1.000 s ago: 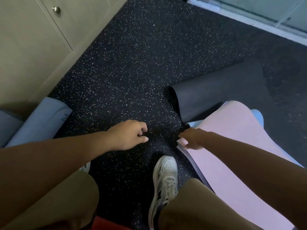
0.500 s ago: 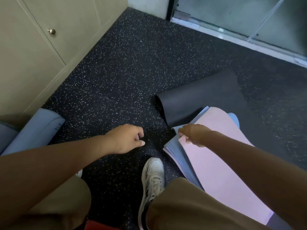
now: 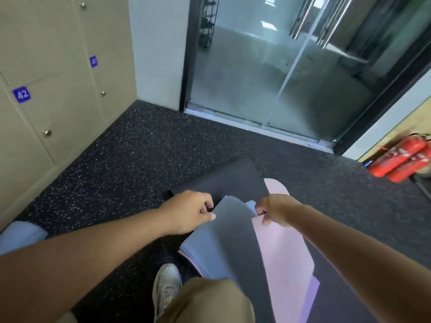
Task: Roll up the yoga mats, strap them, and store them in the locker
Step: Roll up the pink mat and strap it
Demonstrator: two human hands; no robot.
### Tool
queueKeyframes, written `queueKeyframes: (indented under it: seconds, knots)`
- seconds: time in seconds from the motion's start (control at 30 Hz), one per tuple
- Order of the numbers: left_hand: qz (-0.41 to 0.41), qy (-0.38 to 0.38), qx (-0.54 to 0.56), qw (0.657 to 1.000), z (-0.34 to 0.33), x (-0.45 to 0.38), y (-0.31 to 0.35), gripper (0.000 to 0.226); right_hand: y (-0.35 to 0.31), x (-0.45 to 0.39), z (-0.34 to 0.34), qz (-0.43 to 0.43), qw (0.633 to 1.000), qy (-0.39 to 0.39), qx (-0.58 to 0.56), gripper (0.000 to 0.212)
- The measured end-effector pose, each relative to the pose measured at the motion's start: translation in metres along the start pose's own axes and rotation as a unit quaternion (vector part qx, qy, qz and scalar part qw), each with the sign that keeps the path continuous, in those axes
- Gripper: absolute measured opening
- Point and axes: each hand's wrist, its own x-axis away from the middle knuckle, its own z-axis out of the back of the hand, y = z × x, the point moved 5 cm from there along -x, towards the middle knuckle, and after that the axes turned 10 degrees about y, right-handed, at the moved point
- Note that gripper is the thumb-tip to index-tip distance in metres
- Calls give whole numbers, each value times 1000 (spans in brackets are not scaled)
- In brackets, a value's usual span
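A pink yoga mat (image 3: 282, 257) with a blue-grey underside (image 3: 233, 236) lies in front of my right knee, its near end lifted and folded over. My left hand (image 3: 190, 213) grips the folded blue-grey edge with thumb and curled fingers. My right hand (image 3: 275, 210) pinches the pink edge beside it. A black mat (image 3: 221, 180) lies flat on the floor just behind both hands, partly under the pink one. A rolled light-blue mat (image 3: 21, 236) rests at the far left by the lockers (image 3: 60, 108).
Beige locker doors numbered 41 and 42 line the left wall. A glass sliding door (image 3: 268, 78) closes off the far side. Two red fire extinguishers (image 3: 401, 159) lie at the right wall. Speckled black floor (image 3: 140, 164) stretches between lockers and mats. My white shoe (image 3: 166, 285) stands below.
My left hand moved right and took hold of the mat's edge. Both hands lifted the mat's end, turning its blue-grey underside up. The view tilted upward.
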Motion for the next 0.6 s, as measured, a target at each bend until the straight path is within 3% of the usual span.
queueKeyframes:
  seconds: [0.13,0.23,0.37,0.5,0.6]
  knots:
    - [-48,13,20,999,14,19,71,32,40,78,42,-55,995,79,-14,25]
    - [-82,26,25,996,24,35,117,34,60,130,82,-89,985,148,-20,42]
    - [-119,62,34,990,41,58,173,38,53,193,141,-67,966,250,-12,26]
    - [-138,138,20,981,65,78,214,49,26,234,183,-25,946,319,-48,30]
    - [-151,184,27,971,88,92,230,33,-1,256,204,9,930,362,-61,32]
